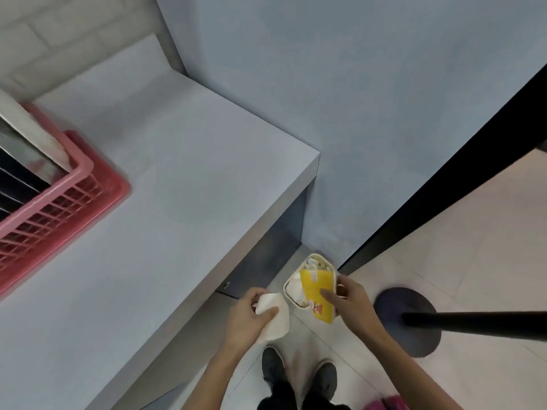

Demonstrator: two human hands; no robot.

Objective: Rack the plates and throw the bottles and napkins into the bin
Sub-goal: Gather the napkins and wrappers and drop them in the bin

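Status, clearing job. L fingers (pixel 257 295) are curled round a white napkin (pixel 278 324), thumb pressed over it. The napkin is just short of the bin (pixel 285 287), which stands on the floor right ahead of both sets of fingers, by the tabletop (pixel 183 179) corner.

R fingers (pixel 328 295) pinch a flat yellow pack (pixel 310 288) (carton or wrapper, can't tell which; no bottle shape), forefinger laid across its face. The pack hangs over the bin mouth. Bin contents: crumpled white paper, partly hidden under the pack.

Plates (pixel 20 173): several stand on edge in the pink rack (pixel 65 196), far up and to the L of my fingers, on the tabletop. The only plates seen are racked; the frame cuts off the rack's L side.

Judgement: racking looks done or nearly so. The waste step is in hand, w/ two items not yet dropped. Bottles: none in view, so unverified.
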